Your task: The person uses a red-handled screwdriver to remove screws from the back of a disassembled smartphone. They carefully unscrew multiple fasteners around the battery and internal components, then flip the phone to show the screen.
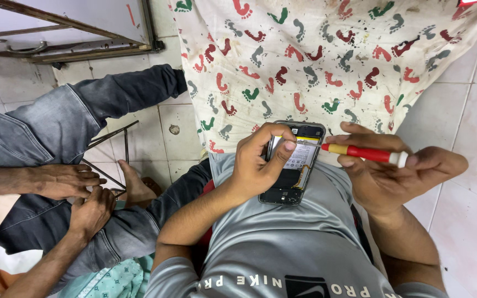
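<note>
An opened smartphone with its back cover off, its battery and circuit board showing, rests on my grey-shirted lap. My left hand grips the phone's left side, with the thumb pressing on the battery area. My right hand holds a small red-handled screwdriver with a yellow collar. The screwdriver's thin tip points left toward the phone's upper right edge.
A cream cloth printed with coloured footprints lies on the white tiled floor in front of me. On the left sits another person in jeans, whose hands handle thin metal rods. A metal-framed door stands at top left.
</note>
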